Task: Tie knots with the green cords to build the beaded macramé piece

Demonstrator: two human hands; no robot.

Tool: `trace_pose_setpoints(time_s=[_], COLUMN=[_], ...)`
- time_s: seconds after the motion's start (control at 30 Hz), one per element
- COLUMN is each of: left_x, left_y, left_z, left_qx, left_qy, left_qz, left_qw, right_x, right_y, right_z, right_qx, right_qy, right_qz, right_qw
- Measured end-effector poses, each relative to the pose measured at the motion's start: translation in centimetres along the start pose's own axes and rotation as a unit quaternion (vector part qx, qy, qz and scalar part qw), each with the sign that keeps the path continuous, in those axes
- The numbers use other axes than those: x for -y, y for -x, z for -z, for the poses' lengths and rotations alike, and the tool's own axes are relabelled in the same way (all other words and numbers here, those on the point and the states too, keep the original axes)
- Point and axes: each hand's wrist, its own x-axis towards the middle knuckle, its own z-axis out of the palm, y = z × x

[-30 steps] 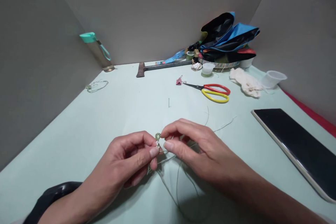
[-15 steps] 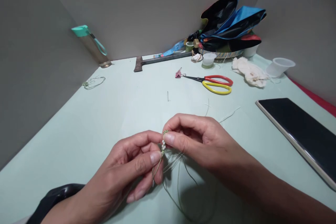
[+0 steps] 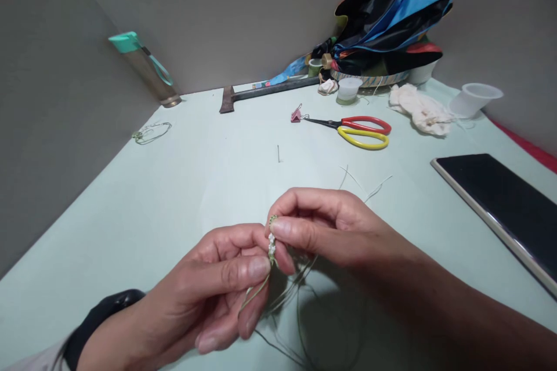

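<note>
A short green knotted cord with white beads (image 3: 272,245) is stretched between my hands, just above the table. My right hand (image 3: 319,226) pinches its upper, green end between thumb and forefinger. Lower down, my left hand (image 3: 230,275) grips the cord below the beads, thumb on top and the other fingers curled beneath. Thin green strings (image 3: 255,294) trail from under my left thumb, and more loose strings hang below my right hand onto the table. Pale string ends (image 3: 369,191) stick out beyond my right knuckles.
Scissors (image 3: 363,130) and a pink binder clip (image 3: 296,115) lie ahead, with a needle-like pin (image 3: 279,154) nearer. Behind are a hammer (image 3: 270,91), small plastic cups (image 3: 348,90) and a blue-black bag (image 3: 391,29). A phone (image 3: 500,208) lies right; a bottle (image 3: 150,72) and coiled cord (image 3: 152,133) are left.
My left hand has shifted slightly down, and more of the beaded part shows between my hands. One of my right fingers now shows behind the beads. The view has tilted slightly.
</note>
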Motion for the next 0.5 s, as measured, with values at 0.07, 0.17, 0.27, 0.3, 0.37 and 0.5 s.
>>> trace_pose_setpoints(time_s=[0.07, 0.17, 0.27, 0.3, 0.37, 0.5], left_x=[0.0, 0.1, 0.3, 0.4, 0.5, 0.6], left_y=[-0.2, -0.3, -0.1, 0.0, 0.4, 0.8], left_z=[-0.1, -0.1, -0.1, 0.0, 0.2, 0.5], left_qx=[0.02, 0.019, -0.022, -0.041, -0.085, -0.149], left_qy=[0.013, 0.003, -0.077, -0.111, -0.203, -0.407], left_qz=[0.006, -0.001, -0.037, -0.056, -0.12, -0.257], left_qw=[1.0, 1.0, 0.996, 0.991, 0.968, 0.864], right_x=[-0.1, 0.0, 0.0, -0.1, -0.5, -1.0], right_y=[-0.1, 0.0, 0.3, 0.5, 0.7, 0.8], right_z=[0.0, -0.3, -0.8, -1.0, -1.4, -1.7], right_qx=[0.014, 0.002, -0.037, -0.055, -0.107, -0.21], right_qy=[-0.01, -0.009, -0.012, -0.007, 0.039, 0.229], right_qz=[-0.001, -0.004, -0.007, -0.007, 0.01, 0.101], right_qw=[1.0, 1.0, 0.999, 0.998, 0.993, 0.945])
